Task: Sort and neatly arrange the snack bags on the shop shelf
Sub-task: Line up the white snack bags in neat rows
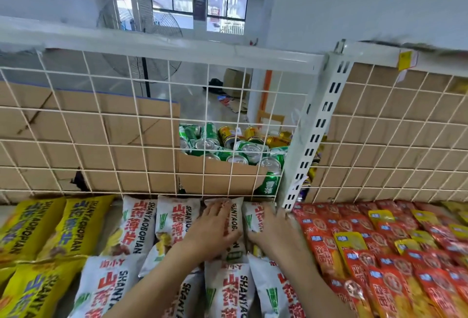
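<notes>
Snack bags (pixel 174 219) under both hands (pixel 215 229)

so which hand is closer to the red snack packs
Right. The right hand lies on the white bags just beside the left edge of the red snack packs. The left hand rests flat on a white bag further left, beyond the right hand.
</notes>
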{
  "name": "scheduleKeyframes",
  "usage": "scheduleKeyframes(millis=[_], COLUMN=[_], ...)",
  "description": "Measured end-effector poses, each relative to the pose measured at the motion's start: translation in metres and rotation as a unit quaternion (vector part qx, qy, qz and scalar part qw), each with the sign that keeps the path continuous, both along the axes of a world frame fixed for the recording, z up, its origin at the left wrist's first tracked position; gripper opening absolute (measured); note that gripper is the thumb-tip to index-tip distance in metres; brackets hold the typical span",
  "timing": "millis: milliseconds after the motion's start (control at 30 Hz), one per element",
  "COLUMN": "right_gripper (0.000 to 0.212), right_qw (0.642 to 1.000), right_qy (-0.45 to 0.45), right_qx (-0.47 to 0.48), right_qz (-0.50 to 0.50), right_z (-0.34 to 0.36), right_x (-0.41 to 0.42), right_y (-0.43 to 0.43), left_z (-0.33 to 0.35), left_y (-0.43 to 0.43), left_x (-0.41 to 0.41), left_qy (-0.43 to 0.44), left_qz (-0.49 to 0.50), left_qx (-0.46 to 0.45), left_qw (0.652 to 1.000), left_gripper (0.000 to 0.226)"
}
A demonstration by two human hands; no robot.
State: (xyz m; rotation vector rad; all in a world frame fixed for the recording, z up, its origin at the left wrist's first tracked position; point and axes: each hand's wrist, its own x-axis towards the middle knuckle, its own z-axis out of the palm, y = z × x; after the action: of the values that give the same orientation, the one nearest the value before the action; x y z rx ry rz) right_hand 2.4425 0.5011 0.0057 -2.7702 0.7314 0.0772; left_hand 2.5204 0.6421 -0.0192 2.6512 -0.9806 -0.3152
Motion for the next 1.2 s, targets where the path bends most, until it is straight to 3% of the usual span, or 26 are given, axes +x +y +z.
scheduleKeyframes(millis=[200,533,733,833,967,1067,1200], right_gripper=[0.079,0.077,0.072,0.062,0.052,0.054,0.059], right_qw=[0.999,0.998,0.997,0.994,0.98,0.973,0.972], right_qy=[-0.008,-0.023,-0.046,-0.107,-0.158,-0.129,-0.061], right_qx=[0.018,0.023,0.022,-0.002,0.041,0.054,0.032], right_qz=[-0.029,-0.06,-0.052,-0.004,0.114,0.185,0.226], right_z=[-0.004,-0.012,-0.011,-0.009,-0.006,-0.004,-0.008], right_x=[0.008,0.009,0.004,0.0,0.006,0.015,0.03], right_y=[0.004,0.003,0.003,0.004,0.015,0.029,0.042], left_z=[0.003,0.004,0.008,0.015,0.017,0.011,0.001], left_y=[0.003,-0.001,0.001,0.014,0.054,0.078,0.085], left_x=[-0.003,0.003,-0.001,-0.001,0.008,0.011,0.004], left_qy=[-0.045,0.023,0.008,-0.048,-0.122,-0.094,-0.066], left_qz=[-0.009,-0.042,-0.033,0.023,0.135,0.177,0.131], left_qx=[0.014,0.026,0.04,-0.006,-0.029,-0.005,0.028], left_qw=[0.999,0.999,0.999,0.999,0.983,0.98,0.989], left_gripper=[0.07,0.087,0.079,0.064,0.057,0.065,0.077])
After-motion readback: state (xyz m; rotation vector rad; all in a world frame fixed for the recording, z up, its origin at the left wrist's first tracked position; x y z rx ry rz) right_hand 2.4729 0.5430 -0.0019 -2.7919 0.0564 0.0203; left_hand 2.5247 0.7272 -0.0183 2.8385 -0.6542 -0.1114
